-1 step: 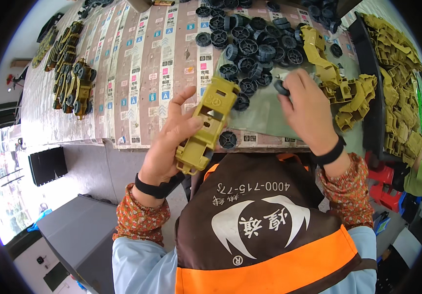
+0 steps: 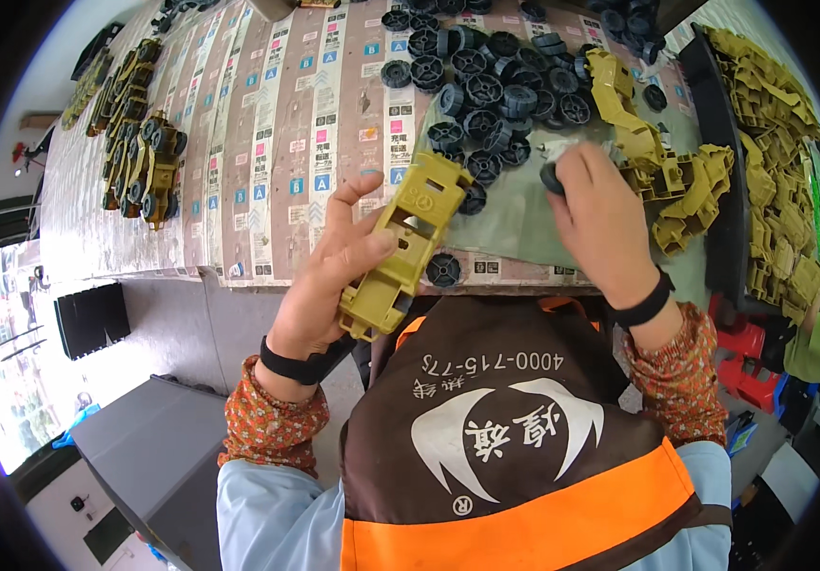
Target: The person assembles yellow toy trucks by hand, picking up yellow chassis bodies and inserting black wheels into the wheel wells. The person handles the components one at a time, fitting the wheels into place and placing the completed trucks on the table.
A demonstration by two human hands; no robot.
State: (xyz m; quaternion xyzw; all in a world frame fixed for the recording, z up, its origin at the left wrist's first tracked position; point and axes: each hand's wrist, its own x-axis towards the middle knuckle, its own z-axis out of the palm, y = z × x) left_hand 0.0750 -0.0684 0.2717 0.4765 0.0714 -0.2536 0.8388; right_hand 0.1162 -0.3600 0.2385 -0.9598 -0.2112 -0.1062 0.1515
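Above label-striped table (image 2: 267, 133) — left hand (image 2: 334, 285) gripping olive toy chassis (image 2: 400, 243), right hand (image 2: 605, 228) pinching black wheel (image 2: 553, 178).

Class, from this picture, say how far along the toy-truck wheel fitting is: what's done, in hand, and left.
Done: several olive trucks with wheels fitted are lined up at the table's far left. In hand: the left hand grips a wheel-less olive chassis, while the right hand pinches one black wheel. Left: a heap of loose wheels and many bare olive parts on the right.
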